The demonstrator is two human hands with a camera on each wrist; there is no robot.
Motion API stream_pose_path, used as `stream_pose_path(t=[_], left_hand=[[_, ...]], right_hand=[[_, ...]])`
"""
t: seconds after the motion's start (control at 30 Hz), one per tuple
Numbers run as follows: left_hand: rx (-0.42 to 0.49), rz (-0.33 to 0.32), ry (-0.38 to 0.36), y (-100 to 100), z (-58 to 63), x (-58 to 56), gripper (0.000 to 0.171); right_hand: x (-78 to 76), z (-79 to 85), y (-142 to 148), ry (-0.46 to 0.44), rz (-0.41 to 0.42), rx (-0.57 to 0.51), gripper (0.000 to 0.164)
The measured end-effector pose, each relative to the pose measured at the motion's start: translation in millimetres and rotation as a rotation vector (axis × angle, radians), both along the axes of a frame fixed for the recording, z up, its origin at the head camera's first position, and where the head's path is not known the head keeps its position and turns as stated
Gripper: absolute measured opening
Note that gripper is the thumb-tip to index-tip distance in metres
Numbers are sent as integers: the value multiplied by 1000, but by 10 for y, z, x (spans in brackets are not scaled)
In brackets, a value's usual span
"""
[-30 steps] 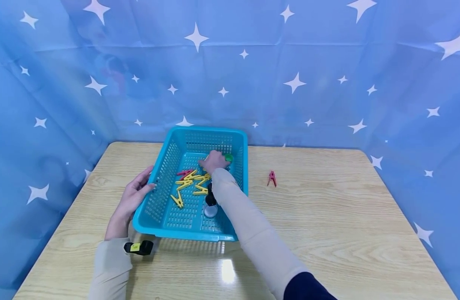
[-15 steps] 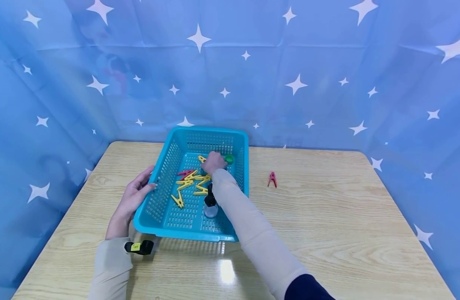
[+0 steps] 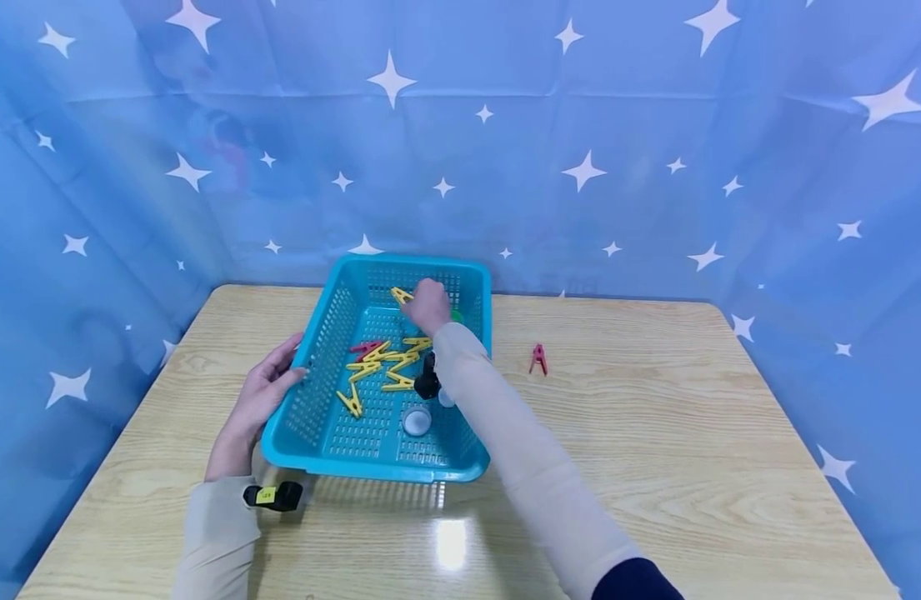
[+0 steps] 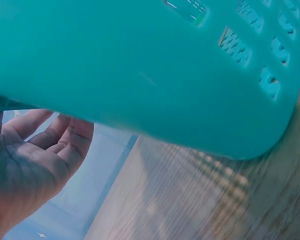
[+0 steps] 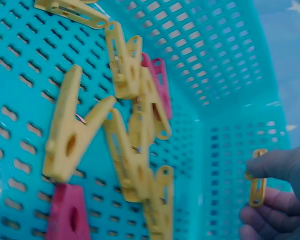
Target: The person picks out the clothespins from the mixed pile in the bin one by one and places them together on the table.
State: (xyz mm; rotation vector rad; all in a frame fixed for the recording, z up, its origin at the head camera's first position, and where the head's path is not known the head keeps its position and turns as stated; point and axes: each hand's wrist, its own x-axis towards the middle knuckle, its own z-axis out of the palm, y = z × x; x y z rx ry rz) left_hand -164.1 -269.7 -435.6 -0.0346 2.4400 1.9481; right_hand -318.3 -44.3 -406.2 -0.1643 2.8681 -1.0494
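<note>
My left hand (image 3: 256, 398) holds the left side of a turquoise plastic basket (image 3: 355, 470); in the left wrist view, its fingers (image 4: 75, 142) show past the edge of the basket wall (image 4: 115, 75). Inside the basket near the far wall, my right hand (image 3: 428, 307) pinches a yellow clothespin (image 3: 401, 296) between thumb and fingers. The right wrist view shows that clothespin (image 5: 258, 187) above the basket floor. Several more yellow clothespins (image 5: 67, 130) lie below, with a pink one (image 5: 70, 215) among them.
A pinkish-red clothespin (image 3: 538, 359) lies on the wooden table (image 3: 655, 433) right of the basket. In the basket are a round whitish piece (image 3: 417, 421), another partly behind the right forearm, and a green round piece (image 3: 457, 317). A blue star-patterned curtain (image 3: 460, 142) stands behind.
My right hand has risen toward the basket's far wall with a yellow clothespin that was down on the floor of the basket. My left hand keeps its place on the basket.
</note>
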Motion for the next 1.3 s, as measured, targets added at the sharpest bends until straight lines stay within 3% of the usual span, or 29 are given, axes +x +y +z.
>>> stream_pose_path(t=[0.37,0.6,0.77,1.3], left_hand=[[23,-7,4,3,2,8,58],[21,-5,-5,-3,-6,13,58],[16,-5,2,0,1,14,57],[13,-6,2,5,-2,13,57]], right_hand=[[150,282,167,52,65,-93,40],[250,420,324,111,90,-101,23],[316,498,433,177,117,-107,20],[544,576,851,282,130,-159,33]])
